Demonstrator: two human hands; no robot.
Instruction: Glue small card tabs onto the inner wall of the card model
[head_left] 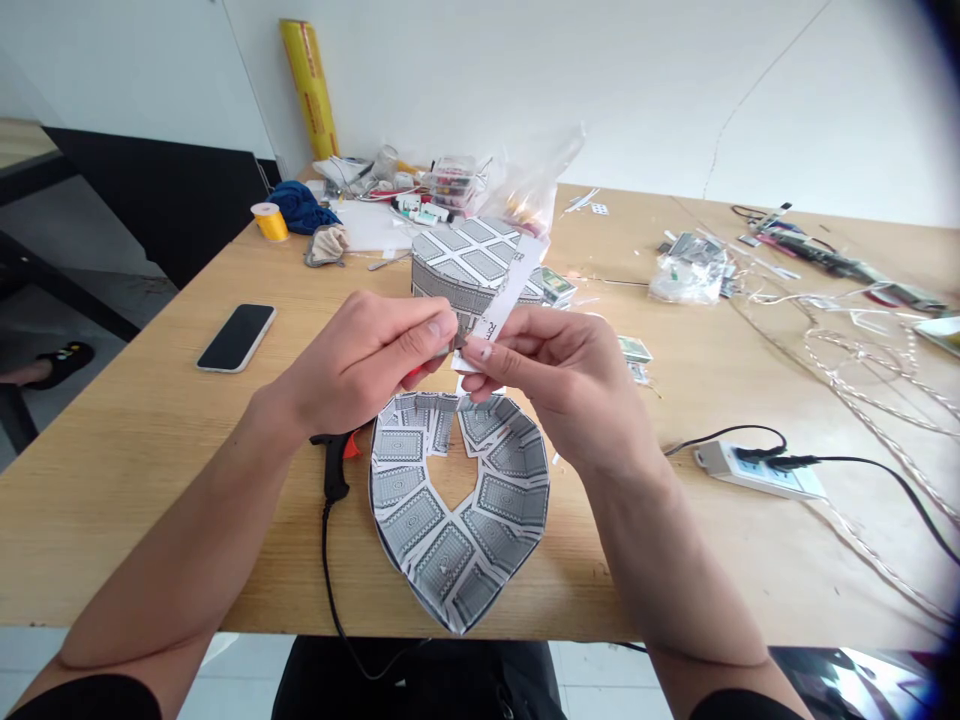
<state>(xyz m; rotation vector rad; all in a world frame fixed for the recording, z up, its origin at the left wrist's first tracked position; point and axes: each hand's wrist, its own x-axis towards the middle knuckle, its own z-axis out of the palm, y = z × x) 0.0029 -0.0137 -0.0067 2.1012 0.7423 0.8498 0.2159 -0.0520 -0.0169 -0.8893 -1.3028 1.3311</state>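
Both my hands are raised over the middle of the table. My right hand [555, 370] pinches a white paper strip [504, 300] with dark lettering, which slants up and away. My left hand [375, 350] is closed right beside the strip's lower end. Something small with a dark tip and a bit of red shows at its fingers, mostly hidden. Below my hands lies a heart-shaped ring [450, 540] of grey patterned playing cards with a raised wall. Behind them stands a round box [465, 250] covered in similar cards, partly covered by the strip.
A black glue gun [335, 462] with a red trigger lies left of the card ring, its cord trailing off the front edge. Left is a phone [237, 338]; right, a power strip [761, 472] and loose cables. A yellow thread spool [269, 222] and plastic bag [529, 180] sit farther back.
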